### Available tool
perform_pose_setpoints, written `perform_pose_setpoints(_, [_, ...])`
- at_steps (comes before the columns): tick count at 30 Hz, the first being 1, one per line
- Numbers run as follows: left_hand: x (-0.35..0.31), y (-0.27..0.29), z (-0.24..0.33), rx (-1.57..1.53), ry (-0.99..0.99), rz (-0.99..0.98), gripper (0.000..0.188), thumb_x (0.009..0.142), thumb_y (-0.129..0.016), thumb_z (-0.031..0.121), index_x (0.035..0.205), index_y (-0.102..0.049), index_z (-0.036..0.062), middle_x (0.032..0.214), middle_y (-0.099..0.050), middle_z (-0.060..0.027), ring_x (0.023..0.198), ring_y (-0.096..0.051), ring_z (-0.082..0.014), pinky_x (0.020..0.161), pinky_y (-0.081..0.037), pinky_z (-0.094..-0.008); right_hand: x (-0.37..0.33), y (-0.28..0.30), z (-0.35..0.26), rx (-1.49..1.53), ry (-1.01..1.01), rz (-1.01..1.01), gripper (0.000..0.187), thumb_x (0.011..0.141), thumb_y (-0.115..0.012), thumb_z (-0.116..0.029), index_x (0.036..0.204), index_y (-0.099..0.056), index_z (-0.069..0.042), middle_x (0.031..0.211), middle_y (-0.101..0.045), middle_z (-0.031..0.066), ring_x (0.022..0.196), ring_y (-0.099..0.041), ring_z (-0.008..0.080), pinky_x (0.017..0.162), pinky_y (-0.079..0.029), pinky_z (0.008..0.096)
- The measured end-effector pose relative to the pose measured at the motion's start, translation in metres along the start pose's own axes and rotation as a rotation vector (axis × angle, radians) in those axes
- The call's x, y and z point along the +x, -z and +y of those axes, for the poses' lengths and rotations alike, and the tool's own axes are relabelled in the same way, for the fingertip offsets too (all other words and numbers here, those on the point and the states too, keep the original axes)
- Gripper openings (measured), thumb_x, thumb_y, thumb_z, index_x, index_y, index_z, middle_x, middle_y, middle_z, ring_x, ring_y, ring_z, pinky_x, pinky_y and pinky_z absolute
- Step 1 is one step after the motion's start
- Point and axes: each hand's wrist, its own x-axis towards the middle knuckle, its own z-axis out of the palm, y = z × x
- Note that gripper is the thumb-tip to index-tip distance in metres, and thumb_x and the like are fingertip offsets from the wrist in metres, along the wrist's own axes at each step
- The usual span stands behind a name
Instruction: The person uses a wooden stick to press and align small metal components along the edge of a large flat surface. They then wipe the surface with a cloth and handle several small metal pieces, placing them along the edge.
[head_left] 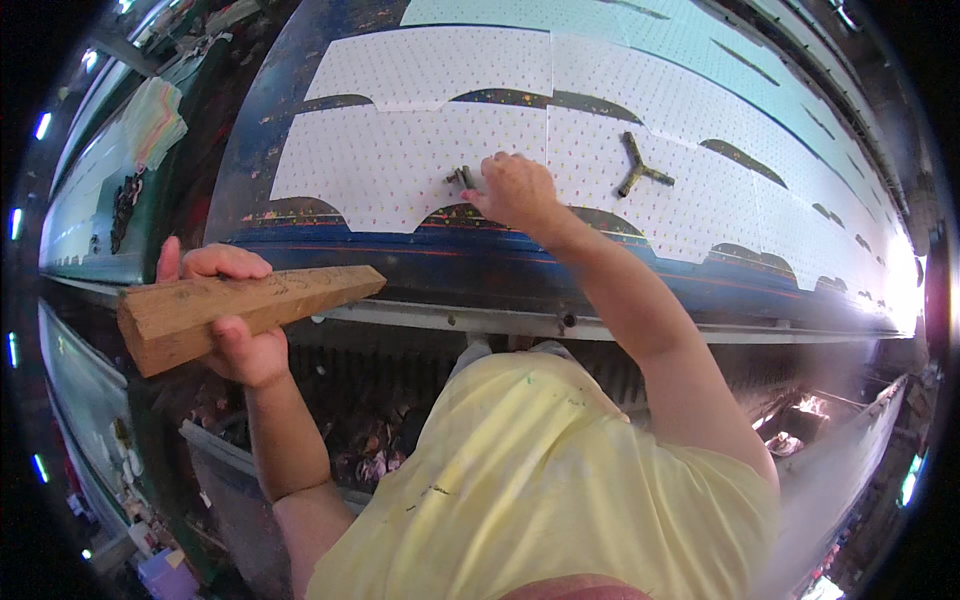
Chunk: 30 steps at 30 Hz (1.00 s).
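Observation:
My left hand [235, 345] grips a long wooden block [245, 308], thumb below and fingers over the top, held out over the near edge of the table. My right hand [518, 190] is closed on a small metal piece [463, 179]; its short arms stick out past the thumb, and the rest is hidden in the fingers. Under that hand lie white cut fabric panels [370, 150] with a fine dotted print and curved cutouts. To its right, a three-armed metal weight [640, 168] rests on the fabric, apart from my hand.
The long dark blue table [400, 268] has a pale metal rail [640, 328] along its near edge. Pale green sheeting [490, 12] lies at the far side. On the left, another table carries a stack of striped cloth [158, 122] and a dark chain-like object [126, 210].

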Motion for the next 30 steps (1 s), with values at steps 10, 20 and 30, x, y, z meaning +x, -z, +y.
perform_pose_setpoints(10, [-0.076,0.011,-0.088,0.19,0.127,-0.076,0.072,0.112,-0.06,0.061,0.139,-0.056,-0.0058,0.131,-0.065,-0.0177,0.114,-0.068,-0.025,0.1,-0.054,-0.0413,0.003,-0.021,0.003,0.032,-0.083,0.07,0.034,0.092,-0.081,-0.038,0.105,-0.079,-0.007,0.106,-0.08,0.0171,0.098,-0.079,0.039,0.088,-0.063,0.0525])
perform_pose_setpoints(20, [-0.057,-0.077,-0.092,0.2,0.29,-0.299,0.045,0.104,-0.084,0.029,0.131,-0.064,-0.0011,0.122,-0.072,-0.0103,0.106,-0.07,-0.0187,0.096,-0.056,-0.0364,-0.145,0.071,0.095,0.734,-0.38,0.463,0.025,0.091,-0.088,-0.008,0.114,-0.078,-0.002,0.101,-0.08,0.0096,0.091,-0.078,0.0167,0.08,-0.062,0.0323])
perform_pose_setpoints(30, [-0.115,-0.369,0.002,0.501,-0.061,-0.997,0.056,0.086,-0.094,0.042,0.126,-0.072,0.0091,0.108,-0.08,-0.0173,0.098,-0.078,-0.04,0.082,-0.063,-0.0497,-0.384,0.115,0.287,1.134,-0.432,1.043,0.029,0.1,-0.073,0.012,0.128,-0.07,0.006,0.125,-0.079,0.0124,0.106,-0.077,0.0147,0.093,-0.063,0.0282])
